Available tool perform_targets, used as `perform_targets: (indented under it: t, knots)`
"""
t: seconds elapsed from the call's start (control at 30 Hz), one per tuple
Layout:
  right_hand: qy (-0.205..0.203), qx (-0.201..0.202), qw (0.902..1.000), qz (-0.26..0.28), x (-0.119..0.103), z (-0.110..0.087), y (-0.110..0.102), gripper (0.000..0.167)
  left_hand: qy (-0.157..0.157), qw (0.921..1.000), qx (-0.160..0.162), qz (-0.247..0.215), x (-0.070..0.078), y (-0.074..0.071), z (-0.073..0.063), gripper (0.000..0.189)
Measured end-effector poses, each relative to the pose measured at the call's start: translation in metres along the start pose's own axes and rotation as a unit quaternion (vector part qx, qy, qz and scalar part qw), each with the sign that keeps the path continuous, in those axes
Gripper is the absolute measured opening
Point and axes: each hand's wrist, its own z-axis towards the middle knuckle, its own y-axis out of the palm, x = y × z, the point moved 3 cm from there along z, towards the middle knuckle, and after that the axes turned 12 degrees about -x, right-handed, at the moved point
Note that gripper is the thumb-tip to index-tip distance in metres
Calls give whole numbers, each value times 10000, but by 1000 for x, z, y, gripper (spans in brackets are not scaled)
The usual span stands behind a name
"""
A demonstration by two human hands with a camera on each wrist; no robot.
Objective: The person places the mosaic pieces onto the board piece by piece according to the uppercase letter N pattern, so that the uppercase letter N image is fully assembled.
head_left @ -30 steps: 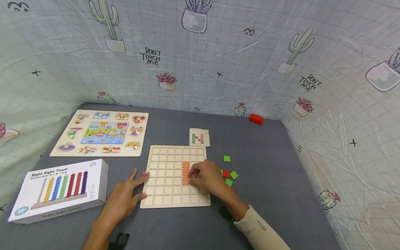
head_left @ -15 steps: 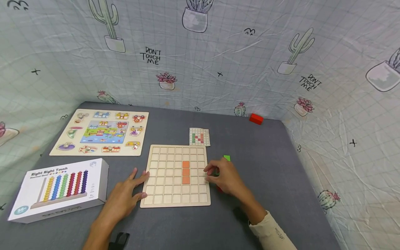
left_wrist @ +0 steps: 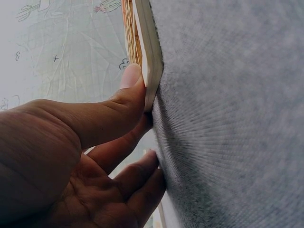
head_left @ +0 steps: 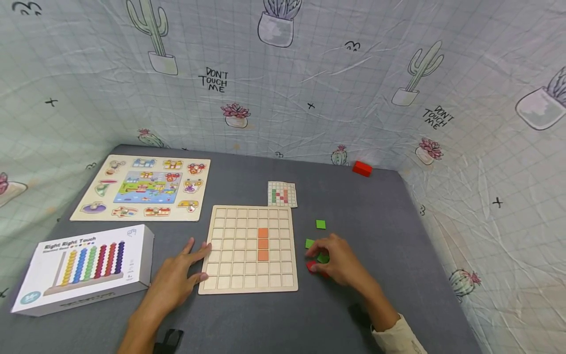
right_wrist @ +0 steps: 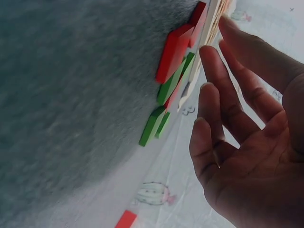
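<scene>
A wooden grid board [head_left: 240,282] lies on the table, with three orange tiles [head_left: 263,244] in one column of its cells. My left hand [head_left: 174,275] rests at the board's left edge; its thumb touches the rim [left_wrist: 151,61] in the left wrist view. Right of the board my right hand [head_left: 336,260] hovers over loose green tiles [head_left: 320,224] and red tiles [head_left: 311,267], partly covering them. In the right wrist view its fingers [right_wrist: 209,107] are relaxed and apart from the red tile [right_wrist: 173,54], with nothing held.
A small printed pattern card [head_left: 281,194] touches the board's back edge. At the left are a picture puzzle board [head_left: 205,172] and a white box [head_left: 93,268] with an abacus printed on it. A red block [head_left: 362,168] sits near the back right, before a hanging cloth.
My right hand has left the orange tiles and moved right, to above the loose tiles. My left hand has stayed at the board's edge.
</scene>
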Motion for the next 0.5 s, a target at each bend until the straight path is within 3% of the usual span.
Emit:
perform_targets:
  t: [0.5]
  knots:
    - [-146, -104, 9986, -503, 2, -1, 6, 32, -41, 10000, -34, 24, 0, 0, 0, 69]
